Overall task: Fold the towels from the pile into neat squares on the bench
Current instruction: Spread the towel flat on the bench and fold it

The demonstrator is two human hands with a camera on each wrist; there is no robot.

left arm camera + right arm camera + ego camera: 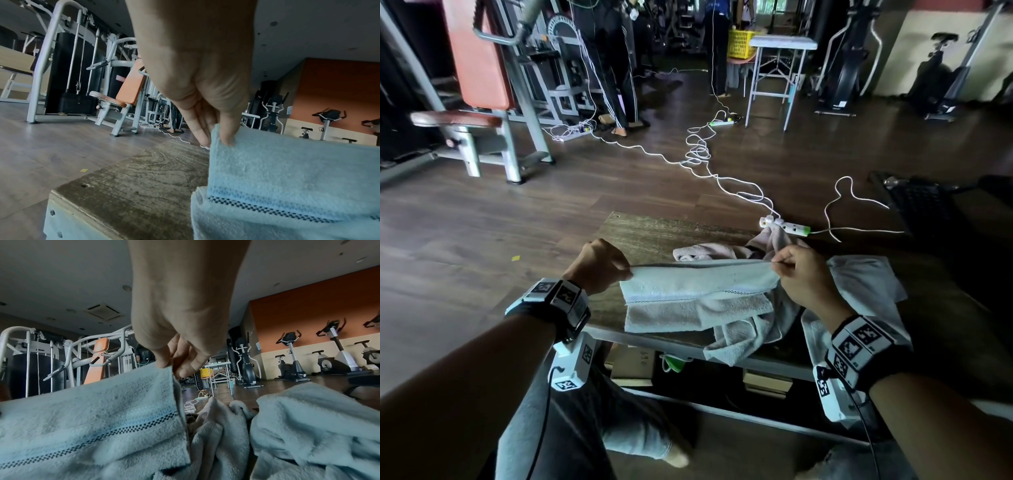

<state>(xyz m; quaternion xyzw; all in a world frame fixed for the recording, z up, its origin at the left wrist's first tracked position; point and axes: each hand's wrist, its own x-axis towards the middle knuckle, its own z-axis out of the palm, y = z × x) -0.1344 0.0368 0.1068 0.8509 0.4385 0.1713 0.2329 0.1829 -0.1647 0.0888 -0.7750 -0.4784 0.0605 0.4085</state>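
Observation:
A pale blue towel (698, 284) with a dark checked stripe hangs doubled over between my two hands above the wooden bench (647, 233). My left hand (602, 265) pinches its left top corner between thumb and fingers; the left wrist view shows the thumb on the towel (287, 170). My right hand (801, 274) pinches the right top corner, also shown in the right wrist view on the towel (92, 415). The towel's lower part rests on the bench. A rumpled pile of pale towels (859, 284) lies behind and to the right of my right hand, with more of the pile (318, 426) close by.
A white power strip (784, 226) with cables lies on the floor beyond the bench. Boxes sit on a shelf under the bench (633, 363). Gym machines (482, 85), a folding table (780, 68) and standing people fill the far room. My knee (571, 428) is below.

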